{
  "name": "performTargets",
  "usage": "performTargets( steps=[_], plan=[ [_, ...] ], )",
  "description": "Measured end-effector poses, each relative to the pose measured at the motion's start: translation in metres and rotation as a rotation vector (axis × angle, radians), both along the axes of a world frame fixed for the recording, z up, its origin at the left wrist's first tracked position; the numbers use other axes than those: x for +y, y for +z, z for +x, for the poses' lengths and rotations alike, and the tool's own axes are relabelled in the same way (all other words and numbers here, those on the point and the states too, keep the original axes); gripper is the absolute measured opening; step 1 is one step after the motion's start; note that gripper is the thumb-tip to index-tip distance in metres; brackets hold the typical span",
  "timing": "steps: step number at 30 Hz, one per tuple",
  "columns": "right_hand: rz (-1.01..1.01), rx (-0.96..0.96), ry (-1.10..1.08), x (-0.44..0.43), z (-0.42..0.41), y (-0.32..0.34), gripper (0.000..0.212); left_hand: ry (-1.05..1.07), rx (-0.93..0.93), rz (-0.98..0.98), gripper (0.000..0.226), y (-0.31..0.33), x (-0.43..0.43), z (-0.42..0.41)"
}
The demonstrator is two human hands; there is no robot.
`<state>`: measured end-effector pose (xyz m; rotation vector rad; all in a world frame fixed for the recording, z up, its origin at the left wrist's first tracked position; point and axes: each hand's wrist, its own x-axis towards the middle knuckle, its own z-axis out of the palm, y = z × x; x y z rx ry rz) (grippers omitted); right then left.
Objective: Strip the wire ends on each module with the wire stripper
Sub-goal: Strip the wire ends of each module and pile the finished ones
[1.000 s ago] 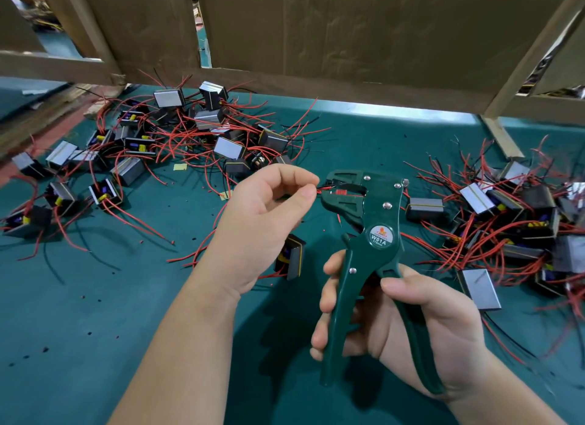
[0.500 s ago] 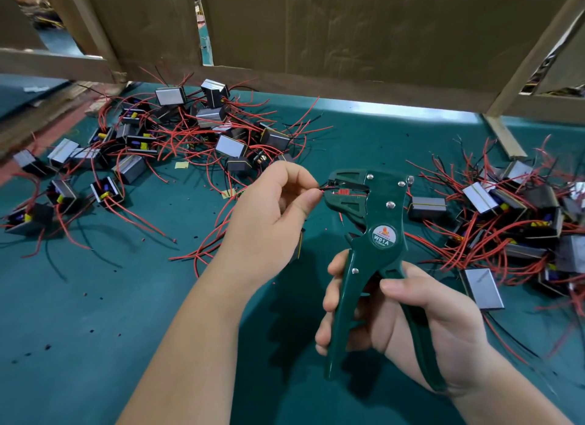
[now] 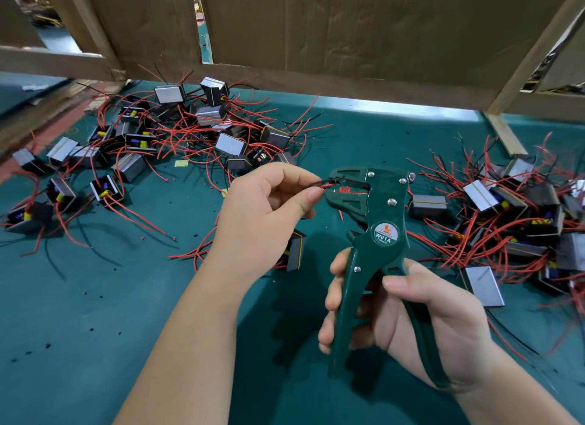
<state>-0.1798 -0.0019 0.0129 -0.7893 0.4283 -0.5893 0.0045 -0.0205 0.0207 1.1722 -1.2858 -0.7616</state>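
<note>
My right hand (image 3: 411,323) grips the two handles of a dark green wire stripper (image 3: 370,235), held upright with its jaws pointing left. My left hand (image 3: 262,216) pinches red and black wires (image 3: 324,184) between thumb and forefinger, and their ends sit in the stripper's jaws. The module (image 3: 294,250) these wires belong to hangs below my left hand, mostly hidden by it. A short red piece (image 3: 342,216) is in the air just under the jaws.
A heap of modules with red wires (image 3: 177,140) lies at the back left on the green mat (image 3: 95,329), another heap (image 3: 506,222) at the right. Cardboard panels and wooden rails (image 3: 348,45) wall off the back. Small insulation bits dot the mat.
My left hand has brought the wire ends rightward into the stripper's jaws. The module has swung under my left hand. The handles have been squeezed a little closer together.
</note>
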Motion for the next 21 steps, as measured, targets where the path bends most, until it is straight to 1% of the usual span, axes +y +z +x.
performTargets(
  steps=[6,11,16,21],
  plan=[
    [-0.052,0.08,-0.035,-0.0019,-0.0013,-0.0018,0.049,-0.012,-0.059,-0.045,0.011,0.0001,0.0017,-0.0016],
    [-0.072,0.173,-0.075,-0.0027,-0.0022,-0.0061,0.033,0.049,-0.135,-0.082,0.023,-0.0014,0.0006,0.0029],
    [-0.07,0.218,-0.087,-0.0026,-0.0033,-0.0076,0.035,0.118,-0.297,-0.13,0.027,-0.0014,0.0024,0.0024],
    [-0.054,0.249,-0.114,-0.0022,-0.0039,-0.0066,0.038,0.142,-0.328,-0.148,0.029,-0.0009,0.0021,0.004]
  ],
)
